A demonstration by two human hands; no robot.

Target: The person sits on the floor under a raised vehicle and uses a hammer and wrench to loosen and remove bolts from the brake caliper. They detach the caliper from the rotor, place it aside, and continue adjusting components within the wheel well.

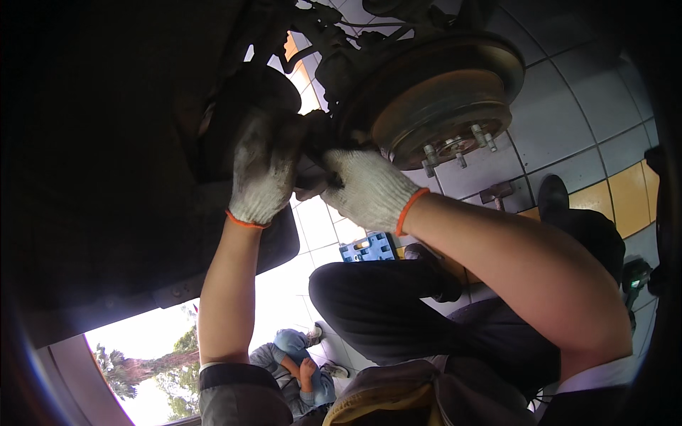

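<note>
Both hands wear white knit gloves with orange cuffs and reach up beside a rusty brake disc (440, 106) with bare wheel studs (455, 149). My left hand (264, 167) is raised in the shadow of the wheel well, its soiled fingers bent round something dark. Close by on the right, my right hand (369, 183) is closed, fingers curled toward the same dark spot at the disc's left edge. What lies between the hands is too dark to name. Dark suspension parts (334, 50) hang above them.
Dark bodywork (106, 177) fills the left side. On the tiled floor lie a blue tool case (368, 248) and a hammer (497, 193). Another person (295, 366) crouches at the lower left. My bent knee (341, 291) is below the hands.
</note>
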